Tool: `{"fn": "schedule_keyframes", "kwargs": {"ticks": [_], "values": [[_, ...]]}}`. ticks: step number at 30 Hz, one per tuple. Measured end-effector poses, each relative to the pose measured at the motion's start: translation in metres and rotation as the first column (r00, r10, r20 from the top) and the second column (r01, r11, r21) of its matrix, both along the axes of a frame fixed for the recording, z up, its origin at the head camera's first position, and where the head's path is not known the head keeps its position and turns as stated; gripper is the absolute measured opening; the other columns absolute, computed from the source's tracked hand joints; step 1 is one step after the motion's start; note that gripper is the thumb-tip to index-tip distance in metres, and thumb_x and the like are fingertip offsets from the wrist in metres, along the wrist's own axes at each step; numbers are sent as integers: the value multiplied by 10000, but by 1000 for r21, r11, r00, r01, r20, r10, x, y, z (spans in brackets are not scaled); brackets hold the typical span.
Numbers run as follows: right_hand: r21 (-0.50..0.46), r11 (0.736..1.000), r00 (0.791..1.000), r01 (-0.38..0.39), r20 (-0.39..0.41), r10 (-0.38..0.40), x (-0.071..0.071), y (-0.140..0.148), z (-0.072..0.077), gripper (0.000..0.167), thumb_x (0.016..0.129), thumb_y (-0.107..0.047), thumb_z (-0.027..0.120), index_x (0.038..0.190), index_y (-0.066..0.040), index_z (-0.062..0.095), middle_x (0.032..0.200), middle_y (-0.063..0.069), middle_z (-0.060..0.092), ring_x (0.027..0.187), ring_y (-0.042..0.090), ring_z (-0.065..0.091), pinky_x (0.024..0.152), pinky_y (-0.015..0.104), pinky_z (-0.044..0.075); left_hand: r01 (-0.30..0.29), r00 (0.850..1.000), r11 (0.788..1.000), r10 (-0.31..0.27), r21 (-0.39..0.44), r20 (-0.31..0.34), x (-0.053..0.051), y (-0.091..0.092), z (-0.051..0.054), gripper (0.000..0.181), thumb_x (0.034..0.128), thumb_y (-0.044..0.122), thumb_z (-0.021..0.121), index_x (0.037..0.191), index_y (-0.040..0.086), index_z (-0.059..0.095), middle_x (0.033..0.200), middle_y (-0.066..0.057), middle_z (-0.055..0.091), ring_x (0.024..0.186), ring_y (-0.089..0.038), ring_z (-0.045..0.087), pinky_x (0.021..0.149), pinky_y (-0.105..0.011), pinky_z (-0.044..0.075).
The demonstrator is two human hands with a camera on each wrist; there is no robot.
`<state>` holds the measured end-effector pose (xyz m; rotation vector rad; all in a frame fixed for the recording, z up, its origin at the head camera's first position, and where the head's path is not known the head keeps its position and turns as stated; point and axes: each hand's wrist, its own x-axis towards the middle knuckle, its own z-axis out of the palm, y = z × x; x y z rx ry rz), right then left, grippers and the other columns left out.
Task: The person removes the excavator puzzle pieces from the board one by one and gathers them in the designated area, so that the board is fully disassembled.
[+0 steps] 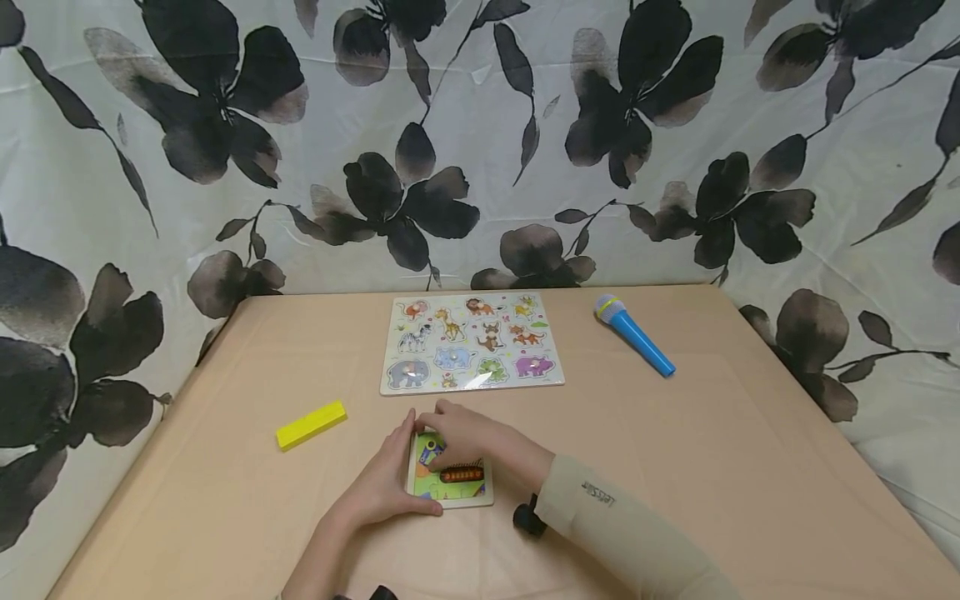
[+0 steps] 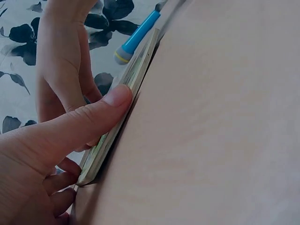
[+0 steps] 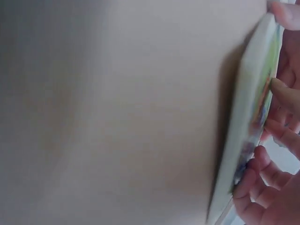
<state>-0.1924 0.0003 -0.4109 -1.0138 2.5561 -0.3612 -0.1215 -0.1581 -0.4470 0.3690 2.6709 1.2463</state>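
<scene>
A small picture puzzle board (image 1: 465,502), with a brown striped piece on a green ground, lies near the table's front. My left hand (image 1: 386,483) grips its left side, the thumb on the near edge and the fingers along the left edge. In the left wrist view the left thumb (image 2: 117,96) presses the board's rim. My right hand (image 1: 468,437) reaches over the top of the board, fingers bent at its far edge and thumb on the picture. In the right wrist view the right thumb (image 3: 283,93) touches the surface. Whether a loose piece is under these fingers is hidden.
Behind the hands lies a larger animal puzzle board (image 1: 468,343). A yellow block (image 1: 311,425) lies to the left, and a blue toy microphone (image 1: 637,333) at the back right. A flower-printed cloth (image 1: 510,133) hangs behind the table (image 1: 675,467).
</scene>
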Motion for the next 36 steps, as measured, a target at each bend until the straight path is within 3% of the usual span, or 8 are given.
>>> {"fn": "schedule_keyframes", "kwargs": {"ticks": [8,13,19,27,36], "values": [[101,995,997,-25,75,17,-5,-9,15,647,688,-202,807,1268,-212,520,1056,7,470,860,92,472,731,203,460,-16,1000,1000,16,9,7,1,0,0,1357,485,427,879,1467,45,25,1481,-169,203,1351,-329,186,1071,-495,209],[154,987,997,-46,61,37,-6,-12,21,673,652,-189,828,1252,-229,527,1044,-6,501,876,86,477,734,205,474,-21,1000,1000,21,16,21,1,1,1,1384,471,429,883,1463,35,1,1487,-186,170,1357,-325,167,1081,-474,186],[162,985,997,-57,65,47,-8,-15,21,655,632,-170,837,1203,-219,520,1003,-14,507,847,83,473,722,190,462,-30,999,999,30,27,21,0,-1,0,1400,462,416,890,1461,34,-13,1466,-159,225,1350,-299,199,1082,-454,201],[174,983,996,-67,72,55,-11,-18,19,577,629,-168,840,1102,-213,513,933,-21,491,804,83,471,676,177,452,-33,999,999,31,44,35,-1,-2,1,1409,464,400,893,1463,55,-39,1511,-159,105,1366,-300,141,1087,-467,177],[146,986,996,-80,57,72,-12,-20,18,567,600,-144,854,1050,-168,510,936,-20,470,798,73,470,663,151,442,-30,999,998,29,55,18,-1,-1,2,1421,459,377,900,1457,36,-54,1510,-165,102,1366,-289,142,1089,-453,174]]}}
